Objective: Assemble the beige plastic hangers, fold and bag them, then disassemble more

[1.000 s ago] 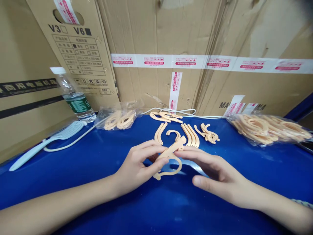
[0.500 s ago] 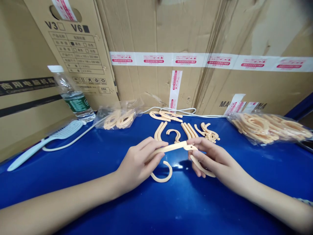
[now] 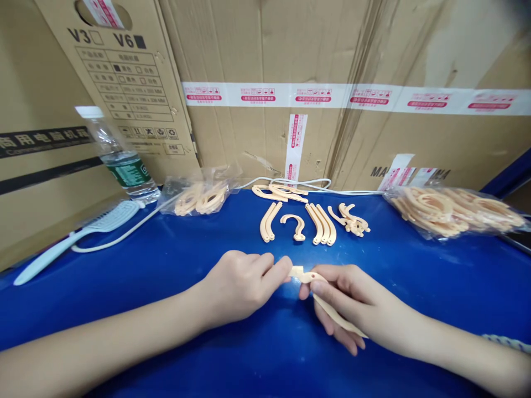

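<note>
A beige plastic folding hanger (image 3: 297, 271) is held between both hands above the blue table. My left hand (image 3: 244, 284) is closed over one arm of it, hiding most of that arm and the hook. With thumb and fingers, my right hand (image 3: 352, 298) pinches the jointed end; a curved hanger arm (image 3: 338, 317) slopes down across its palm. Beyond the hands lie a loose hanger hook (image 3: 295, 225), two curved arm pieces (image 3: 270, 222) to its left, three more arm pieces (image 3: 321, 224) to its right, and a small pile of hooks (image 3: 352, 221).
Bagged hanger parts lie at the left (image 3: 201, 199) and the right (image 3: 452, 213). Two assembled-looking beige loops (image 3: 280, 193) rest by a white cable (image 3: 298, 181). A water bottle (image 3: 128, 171) and a pale blue hairbrush (image 3: 83, 237) are at the left. Cardboard boxes (image 3: 265, 138) wall the back.
Both hands have moved down and nearer with the hanger. My left hand has turned and closed around its arm, and the hook that showed below it is now hidden.
</note>
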Tool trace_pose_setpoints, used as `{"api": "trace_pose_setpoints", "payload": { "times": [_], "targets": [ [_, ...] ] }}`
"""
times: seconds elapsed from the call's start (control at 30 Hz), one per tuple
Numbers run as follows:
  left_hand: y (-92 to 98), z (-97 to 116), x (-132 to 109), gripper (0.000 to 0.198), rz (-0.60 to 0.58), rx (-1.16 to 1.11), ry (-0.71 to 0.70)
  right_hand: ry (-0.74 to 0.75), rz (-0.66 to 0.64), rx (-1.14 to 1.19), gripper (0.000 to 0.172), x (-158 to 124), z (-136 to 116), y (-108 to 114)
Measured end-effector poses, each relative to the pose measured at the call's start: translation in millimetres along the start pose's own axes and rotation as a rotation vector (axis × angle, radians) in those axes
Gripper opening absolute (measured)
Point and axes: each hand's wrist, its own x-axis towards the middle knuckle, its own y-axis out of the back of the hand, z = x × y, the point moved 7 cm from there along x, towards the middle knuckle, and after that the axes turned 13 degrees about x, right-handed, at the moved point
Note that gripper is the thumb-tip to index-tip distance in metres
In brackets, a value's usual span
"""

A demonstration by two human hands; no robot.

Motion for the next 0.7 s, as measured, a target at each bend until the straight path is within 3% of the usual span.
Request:
{"api": "trace_pose_setpoints", "payload": {
  "times": [0.3, 0.47, 0.6, 0.7],
  "targets": [
    [9.9, 5, 2, 0.025, 0.024, 0.060, -0.037, 0.127, 0.111, -0.293, 0.037, -6, -8, 4],
    [14.1, 4, 5, 0.029, 0.011, 0.013, -0.035, 0.374, 0.148, -0.607, 0.038, -13, -25, -1],
    [1.6, -3, 3, 0.038, -0.113, -0.194, 0.094, 0.672, 0.087, -0.991, 0.028, -25, -34, -20],
    [-3.1, -7, 0, 0.037, -0.144, -0.337, 0.176, 0.710, 0.089, -0.988, 0.024, -27, -38, -21]
  ]
}}
